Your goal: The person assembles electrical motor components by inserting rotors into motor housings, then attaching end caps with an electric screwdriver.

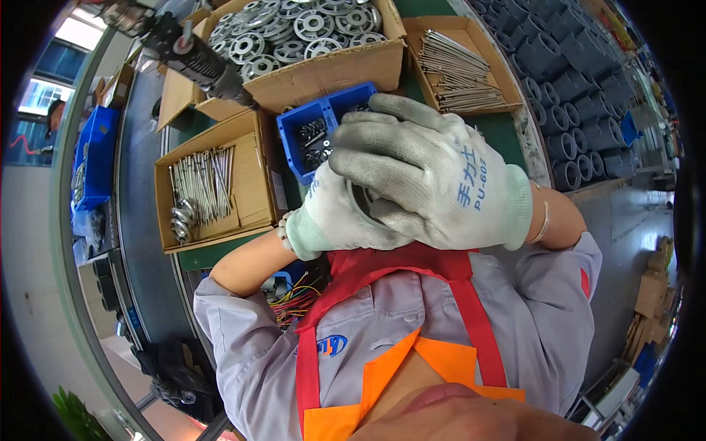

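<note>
Both my hands wear white work gloves with grey-coated fingers and meet in front of my chest. My left hand (334,220) is underneath, its fingers mostly hidden. Over it lies my right hand (456,180), with its long fingers bent across the left one and slightly blurred. A dark, curved edge shows in the gap between the palms; the piece they enclose is too covered to name. Just beyond the hands stands a blue divided bin (293,158) holding small dark screws and washers (315,140), partly covered by the right fingers.
A cardboard box (331,79) of round metal discs (312,26) stands behind the bin. Boxes of metal rods lie left (202,184) and right (456,62). A dark power screwdriver (193,62) hangs at upper left. Grey cylindrical housings (581,110) fill the right side.
</note>
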Demonstrator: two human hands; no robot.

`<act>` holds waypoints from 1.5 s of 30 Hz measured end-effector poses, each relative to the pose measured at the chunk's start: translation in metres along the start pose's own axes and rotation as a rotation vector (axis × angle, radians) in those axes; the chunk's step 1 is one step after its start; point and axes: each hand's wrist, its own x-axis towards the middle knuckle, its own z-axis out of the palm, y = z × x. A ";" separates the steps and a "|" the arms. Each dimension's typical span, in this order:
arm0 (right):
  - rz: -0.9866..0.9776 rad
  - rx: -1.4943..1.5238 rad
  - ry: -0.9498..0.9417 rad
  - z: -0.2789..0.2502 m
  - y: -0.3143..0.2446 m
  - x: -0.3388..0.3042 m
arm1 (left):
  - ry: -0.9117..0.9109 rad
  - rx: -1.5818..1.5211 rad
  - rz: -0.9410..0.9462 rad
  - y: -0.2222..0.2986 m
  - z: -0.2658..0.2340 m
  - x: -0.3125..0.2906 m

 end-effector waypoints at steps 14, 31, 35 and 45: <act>0.258 1.095 0.528 -0.025 0.127 -0.009 | 0.099 0.075 0.099 -0.105 0.008 -0.006; 0.636 0.628 0.179 0.073 0.124 -0.099 | 0.456 0.029 0.008 -0.206 0.043 -0.038; 0.618 1.333 -0.113 0.109 0.072 -0.113 | 0.532 -0.254 -0.054 -0.222 0.048 -0.026; 0.903 1.441 0.013 0.146 0.028 -0.121 | 0.317 -0.958 -0.182 -0.203 0.032 0.003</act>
